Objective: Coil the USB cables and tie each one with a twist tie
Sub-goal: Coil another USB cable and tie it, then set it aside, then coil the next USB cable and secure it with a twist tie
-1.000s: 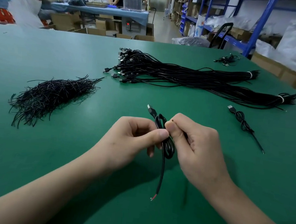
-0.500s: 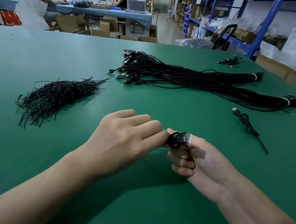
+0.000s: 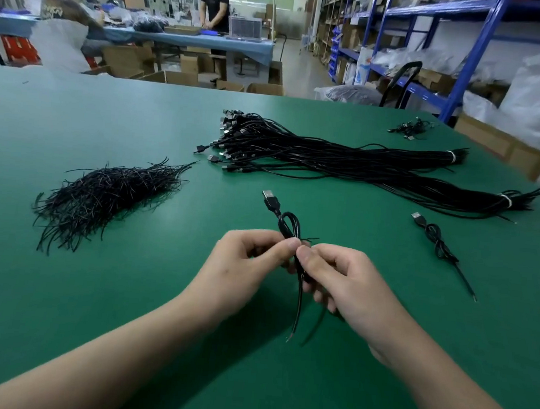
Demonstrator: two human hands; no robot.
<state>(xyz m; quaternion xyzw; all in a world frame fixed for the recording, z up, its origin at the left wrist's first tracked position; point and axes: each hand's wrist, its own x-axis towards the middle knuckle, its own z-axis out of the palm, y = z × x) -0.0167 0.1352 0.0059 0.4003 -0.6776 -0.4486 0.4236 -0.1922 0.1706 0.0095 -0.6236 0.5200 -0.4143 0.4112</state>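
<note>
The coiled USB cable (image 3: 288, 226) hangs dead centre: light, limp and springy, I judge, best held at its waist. My left hand (image 3: 243, 262) and right hand (image 3: 345, 285) both pinch it there, fingers curled. Twist ties (image 3: 104, 195) lie at ten o'clock, loose cables (image 3: 332, 159) at one.

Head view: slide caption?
Left hand and right hand pinch a coiled black USB cable above the green table, thin black twist tie end protruding.
</note>
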